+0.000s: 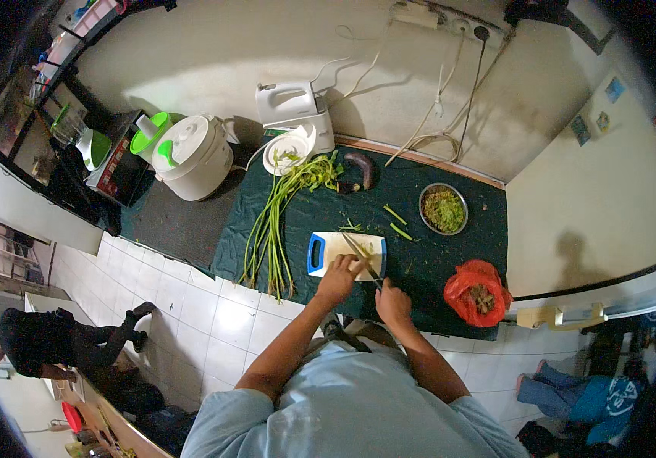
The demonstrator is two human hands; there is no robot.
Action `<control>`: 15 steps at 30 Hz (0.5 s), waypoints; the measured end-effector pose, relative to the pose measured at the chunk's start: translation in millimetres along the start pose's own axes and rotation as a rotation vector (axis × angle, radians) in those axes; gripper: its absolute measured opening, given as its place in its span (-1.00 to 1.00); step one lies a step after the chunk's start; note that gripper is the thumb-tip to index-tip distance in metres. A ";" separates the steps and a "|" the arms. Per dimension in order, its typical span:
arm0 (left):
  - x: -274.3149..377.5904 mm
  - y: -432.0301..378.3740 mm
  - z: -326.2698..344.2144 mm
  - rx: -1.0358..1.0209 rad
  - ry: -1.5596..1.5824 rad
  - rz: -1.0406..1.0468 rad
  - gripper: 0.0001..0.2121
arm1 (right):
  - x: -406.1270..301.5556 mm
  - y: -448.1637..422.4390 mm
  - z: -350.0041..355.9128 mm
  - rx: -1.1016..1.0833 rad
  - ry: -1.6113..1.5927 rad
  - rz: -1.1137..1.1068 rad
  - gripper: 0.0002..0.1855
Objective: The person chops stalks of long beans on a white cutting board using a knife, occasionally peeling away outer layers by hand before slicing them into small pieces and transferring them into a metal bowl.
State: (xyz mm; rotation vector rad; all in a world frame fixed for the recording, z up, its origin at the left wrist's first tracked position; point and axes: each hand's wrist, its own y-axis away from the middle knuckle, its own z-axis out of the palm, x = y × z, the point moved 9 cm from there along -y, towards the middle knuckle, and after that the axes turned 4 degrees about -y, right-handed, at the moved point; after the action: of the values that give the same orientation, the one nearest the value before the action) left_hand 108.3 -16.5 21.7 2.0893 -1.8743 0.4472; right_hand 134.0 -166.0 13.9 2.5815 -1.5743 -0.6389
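A kitchen knife (362,252) slants over a white cutting board (334,243) with a blue rim and handle slot. Its handle is gripped by my right hand (394,302) at the board's near right edge. My left hand (338,279) rests on the board with curled fingers beside the blade; whether something small is under the fingertips is hidden. Pale green chopped bits (367,248) lie on the board beyond the blade. Two cut green stalks (398,223) and some thin trimmings (351,225) lie on the dark green cloth (431,275) past the board.
Long leafy green stalks (273,229) lie left of the board. Behind are an eggplant (362,166), a cut eggplant piece (348,187) and a white stand mixer (299,109). Chopped greens fill a metal bowl (443,209); a red plastic bag (471,286) sits right. Another person (41,343) works at left.
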 end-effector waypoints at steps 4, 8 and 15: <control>27.0 -10.7 23.6 -0.058 -0.318 0.338 -0.44 | 6.1 5.8 -26.8 0.063 -0.039 -0.033 -0.69; 8.1 -35.1 41.2 0.029 -0.456 0.382 -0.56 | 21.0 8.0 -32.6 0.058 -0.005 -0.059 -0.72; -46.6 -100.0 27.4 -0.054 -0.293 0.113 -0.59 | 57.5 7.9 -29.0 0.026 -0.045 -0.034 -0.71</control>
State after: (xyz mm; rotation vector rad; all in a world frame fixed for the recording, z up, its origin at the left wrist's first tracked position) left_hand 203.8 24.5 -24.1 2.1145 -2.1472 0.1169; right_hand 160.9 -224.2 24.0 2.6364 -1.5654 -0.6877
